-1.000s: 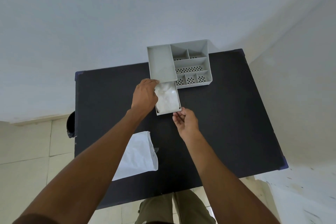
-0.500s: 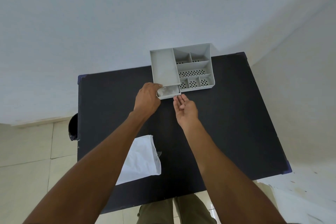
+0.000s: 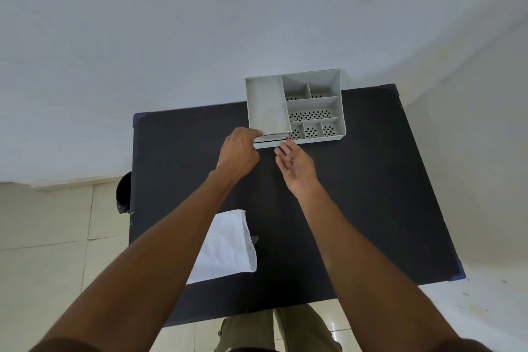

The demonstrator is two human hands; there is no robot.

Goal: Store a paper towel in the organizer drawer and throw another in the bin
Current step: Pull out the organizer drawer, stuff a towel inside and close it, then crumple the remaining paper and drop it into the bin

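A grey organizer [image 3: 314, 106] with several compartments stands at the far edge of the black table [image 3: 371, 194]. Its drawer [image 3: 270, 143] at the front left is pushed almost fully in; the paper towel inside is hidden. My left hand [image 3: 238, 153] rests against the drawer's left front corner, fingers curled. My right hand [image 3: 295, 164] is palm up with fingers apart, fingertips touching the drawer front. A second white paper towel [image 3: 228, 246] lies flat on the table near the front left, partly under my left forearm.
A dark bin [image 3: 123, 194] stands on the tiled floor just left of the table's left edge. White walls close in behind and to the right of the table. My legs show below the table's near edge.
The drawer, wide open with a crumpled paper towel inside a second ago, has slid back into the organizer under both hands. The towel inside is no longer visible.
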